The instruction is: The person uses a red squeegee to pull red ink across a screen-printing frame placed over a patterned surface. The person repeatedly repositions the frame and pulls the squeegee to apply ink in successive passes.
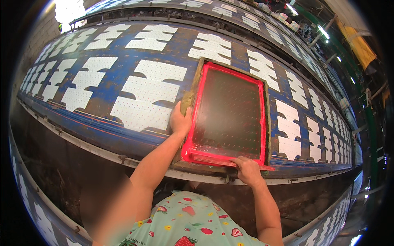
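Note:
A screen printing frame (266, 123) lies on the long blue printing table, its dark mesh (232, 108) bordered with wet red ink. My left hand (180, 119) is closed on the frame's left side, next to an olive-yellow lump (187, 101) on that edge; I cannot make out what the lump is. Along the near end of the mesh lies a red-smeared squeegee (211, 159). My right hand (248, 170) grips it near its right end, fingers bent over the top. Part of the squeegee blends into the red ink.
White cut fabric pieces (150, 96) with small printed dots lie in rows on the blue table (102, 98), left and right of the frame. A metal rail (102, 155) runs along the near edge. More printing tables (230, 18) stand beyond, and others behind me.

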A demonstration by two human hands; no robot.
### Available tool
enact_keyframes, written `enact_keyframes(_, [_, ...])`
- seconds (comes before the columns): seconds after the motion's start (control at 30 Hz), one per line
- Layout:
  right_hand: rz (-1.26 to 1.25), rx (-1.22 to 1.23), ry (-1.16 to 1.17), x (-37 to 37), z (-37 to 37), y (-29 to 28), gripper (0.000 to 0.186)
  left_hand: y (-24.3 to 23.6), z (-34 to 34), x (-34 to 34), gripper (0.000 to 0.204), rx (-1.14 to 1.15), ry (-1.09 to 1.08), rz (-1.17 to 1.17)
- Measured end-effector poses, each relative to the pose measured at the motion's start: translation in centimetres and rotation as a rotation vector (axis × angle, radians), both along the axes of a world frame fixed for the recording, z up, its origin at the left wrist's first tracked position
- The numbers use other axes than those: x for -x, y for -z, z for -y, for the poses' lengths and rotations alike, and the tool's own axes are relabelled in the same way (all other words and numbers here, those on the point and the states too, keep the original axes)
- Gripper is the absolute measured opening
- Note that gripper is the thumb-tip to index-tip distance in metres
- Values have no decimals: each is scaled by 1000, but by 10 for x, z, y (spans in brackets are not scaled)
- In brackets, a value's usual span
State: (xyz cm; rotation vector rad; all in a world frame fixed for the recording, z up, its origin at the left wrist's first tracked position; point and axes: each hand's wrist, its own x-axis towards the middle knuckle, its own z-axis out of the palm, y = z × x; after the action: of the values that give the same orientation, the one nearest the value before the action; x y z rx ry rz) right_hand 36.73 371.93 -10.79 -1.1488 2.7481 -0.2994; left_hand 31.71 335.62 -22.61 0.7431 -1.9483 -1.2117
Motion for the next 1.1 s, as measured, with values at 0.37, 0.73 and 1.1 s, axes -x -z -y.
enact_keyframes(0.37, [-312,182,-63,58,20,48,46,3,2,-2,46,-72,54,22])
enact_keyframes(0.73, [-405,217,-81,304,84,62,39,-11,0,-4,44,-125,47,53])
enact_keyframes(1.1, [-301,93,-6,506,143,46,45,-21,-6,-5,45,-246,11,111])
